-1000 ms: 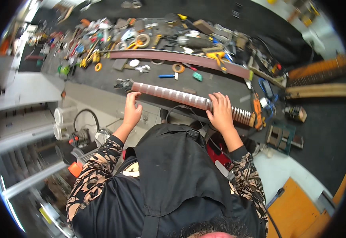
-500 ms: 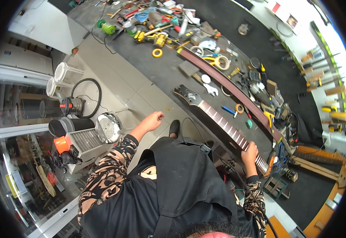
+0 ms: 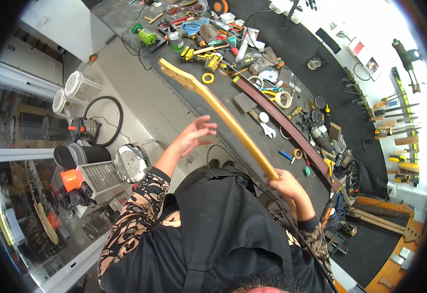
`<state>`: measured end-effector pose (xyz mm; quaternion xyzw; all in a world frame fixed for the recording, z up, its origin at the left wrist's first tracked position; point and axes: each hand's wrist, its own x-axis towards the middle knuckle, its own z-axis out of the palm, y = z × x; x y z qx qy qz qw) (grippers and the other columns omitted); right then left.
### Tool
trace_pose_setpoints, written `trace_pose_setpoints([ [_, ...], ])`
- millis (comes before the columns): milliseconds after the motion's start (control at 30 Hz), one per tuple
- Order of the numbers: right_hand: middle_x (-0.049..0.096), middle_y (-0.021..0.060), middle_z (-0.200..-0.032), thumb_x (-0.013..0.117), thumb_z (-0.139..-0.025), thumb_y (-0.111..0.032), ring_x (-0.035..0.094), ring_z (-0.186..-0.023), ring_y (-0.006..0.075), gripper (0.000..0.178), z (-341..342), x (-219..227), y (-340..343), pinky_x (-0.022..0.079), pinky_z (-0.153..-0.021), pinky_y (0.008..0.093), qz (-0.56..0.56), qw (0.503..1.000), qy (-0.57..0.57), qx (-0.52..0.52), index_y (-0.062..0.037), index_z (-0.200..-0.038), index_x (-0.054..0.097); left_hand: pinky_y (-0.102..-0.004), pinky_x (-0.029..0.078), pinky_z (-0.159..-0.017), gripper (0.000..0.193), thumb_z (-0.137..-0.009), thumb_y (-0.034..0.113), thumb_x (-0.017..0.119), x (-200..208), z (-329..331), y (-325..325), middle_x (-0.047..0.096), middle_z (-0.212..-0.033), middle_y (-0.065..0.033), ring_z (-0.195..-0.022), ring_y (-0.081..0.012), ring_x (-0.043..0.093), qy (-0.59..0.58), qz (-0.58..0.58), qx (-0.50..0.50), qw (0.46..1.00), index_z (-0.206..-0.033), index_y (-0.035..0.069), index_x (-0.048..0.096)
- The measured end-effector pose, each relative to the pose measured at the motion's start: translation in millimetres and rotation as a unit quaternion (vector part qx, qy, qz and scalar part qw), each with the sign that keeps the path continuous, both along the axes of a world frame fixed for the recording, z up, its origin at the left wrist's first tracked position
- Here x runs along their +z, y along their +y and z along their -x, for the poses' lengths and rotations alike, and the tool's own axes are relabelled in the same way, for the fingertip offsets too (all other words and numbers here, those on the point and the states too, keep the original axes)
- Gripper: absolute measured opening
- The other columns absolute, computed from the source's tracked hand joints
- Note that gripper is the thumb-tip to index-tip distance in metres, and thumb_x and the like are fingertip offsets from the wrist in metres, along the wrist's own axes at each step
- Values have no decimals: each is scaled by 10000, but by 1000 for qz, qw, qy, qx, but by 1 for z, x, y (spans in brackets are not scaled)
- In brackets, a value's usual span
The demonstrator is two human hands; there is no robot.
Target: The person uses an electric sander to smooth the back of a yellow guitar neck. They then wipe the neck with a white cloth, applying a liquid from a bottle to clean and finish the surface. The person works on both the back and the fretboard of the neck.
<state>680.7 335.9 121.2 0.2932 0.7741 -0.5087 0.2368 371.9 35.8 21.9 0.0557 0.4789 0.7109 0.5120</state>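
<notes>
My right hand (image 3: 290, 189) is closed around a guitar neck (image 3: 245, 138) near its body end. The neck's pale yellow wooden back faces up, and its headstock (image 3: 174, 73) points to the far left over the bench edge. Part of the neck beyond my right fist is hidden by the hand and wrist. My left hand (image 3: 193, 136) is open in the air with fingers spread, left of the neck's middle and apart from it.
A long brown straight bar (image 3: 282, 115) lies along the dark workbench (image 3: 267, 158). Near it are an adjustable wrench (image 3: 267, 130), a blue-handled tool (image 3: 286, 156) and a yellow drill (image 3: 208, 59). More guitar necks (image 3: 379, 219) lie at right. A vacuum cleaner (image 3: 91, 129) stands at left.
My right hand has lifted the guitar neck off the bench and turned it from fretboard up to back up. My left hand has moved right toward it and spread its fingers.
</notes>
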Motion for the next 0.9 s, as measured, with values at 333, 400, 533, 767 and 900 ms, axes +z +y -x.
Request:
trace_pose_setpoints([
  [333, 810, 212, -1277, 908, -908, -267, 809, -1123, 319, 567, 187, -136, -24, 617, -982, 438, -74, 988, 18, 137, 13, -1353, 694, -390, 615, -942, 306, -1155, 258, 699, -110, 112, -10, 728, -1232, -61, -1038, -176, 705, 0, 192, 198, 961, -1367, 74, 578],
  [400, 797, 231, -1275, 934, -875, -323, 788, -1162, 379, 671, 203, -148, -34, 613, -982, 478, -183, 973, 33, 134, -17, -1398, 645, -359, 625, -876, 299, -1161, 265, 691, -132, 135, -4, 754, -1184, -89, -985, -189, 732, -1, 197, 200, 960, -1332, 37, 600],
  [533, 719, 202, -1271, 954, -830, -342, 720, -1179, 418, 757, 210, -185, -49, 594, -977, 530, -323, 932, 82, 146, -49, -1409, 564, -360, 631, -854, 316, -1186, 304, 642, -158, 167, 11, 784, -1188, -135, -991, -229, 794, -1, 210, 154, 966, -1316, 18, 612],
  [767, 598, 151, -1372, 897, -908, -345, 575, -1317, 346, 761, 216, -195, -69, 526, -1078, 468, -391, 905, 55, 158, -28, -1513, 560, -366, 656, -731, 355, -1196, 344, 605, -146, 205, 16, 815, -1032, -176, -863, -268, 831, 16, 282, 26, 959, -1248, -7, 624],
  [900, 592, 168, -1460, 890, -918, -348, 564, -1344, 366, 862, 210, -202, -76, 499, -1138, 480, -401, 904, 53, 140, -26, -1622, 512, -368, 654, -713, 414, -1172, 390, 652, -147, 218, 15, 814, -1003, -184, -826, -263, 829, 36, 311, -20, 950, -1231, -19, 622],
])
